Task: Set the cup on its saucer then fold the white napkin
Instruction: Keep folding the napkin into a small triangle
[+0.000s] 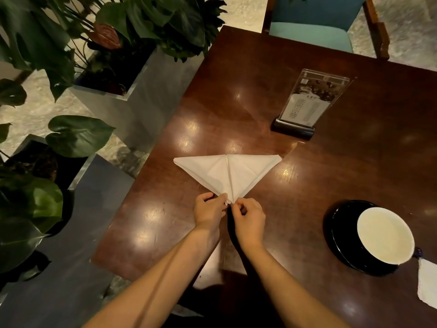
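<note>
A: Status? Near side first.

B: Bottom right of my view, a white sheet (426,285) lies flat on the table (354,166). Just past it the cup (385,235) sits on the saucer (335,223). Cup is white inside, saucer is dark.

A: Hands?

B: Left hand (208,210) and right hand (250,220) are side by side, left of the cup. Fingers are curled on both. Each pinches the near tip of the napkin (228,172) between thumb and fingertips.

A: Napkin shape?

B: I see it flat on the table, folded to a triangle. The point faces me and sits in the fingers, and the long edge is on the far side. A crease runs down the middle. It's well apart from the cup.

A: Beyond that?

B: A menu stand (305,102) is upright on a dark base, past the napkin and to the right. A chair (312,31) with a teal seat is at the far edge. Plants (78,136) in boxes are off the table's left side.
</note>
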### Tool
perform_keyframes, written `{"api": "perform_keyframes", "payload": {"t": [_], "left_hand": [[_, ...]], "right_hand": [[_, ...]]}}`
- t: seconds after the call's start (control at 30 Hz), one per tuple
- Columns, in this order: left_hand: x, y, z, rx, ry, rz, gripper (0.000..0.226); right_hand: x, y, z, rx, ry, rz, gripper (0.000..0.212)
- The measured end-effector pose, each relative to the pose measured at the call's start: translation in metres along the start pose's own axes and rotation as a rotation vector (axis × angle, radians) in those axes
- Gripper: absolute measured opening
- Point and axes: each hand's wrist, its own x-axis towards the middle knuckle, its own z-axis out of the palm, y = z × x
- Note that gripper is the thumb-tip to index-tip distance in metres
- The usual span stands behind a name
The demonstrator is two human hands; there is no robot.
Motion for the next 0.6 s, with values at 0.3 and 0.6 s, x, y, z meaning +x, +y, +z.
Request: {"api": "perform_keyframes", "payload": {"t": [0.3,0.6], "left_hand": [[-0.004,-0.005,0.009,-0.1,0.015,-0.005,0.034],[0.012,-0.002,-0.003,0.003,0.117,0.036,0.022]], "right_hand": [[0.002,0.01,-0.011,-0.121,-0.196,-0.158,0.018],[0.061,-0.007,-0.061,-0.196,-0.036,-0.198,0.023]]}}
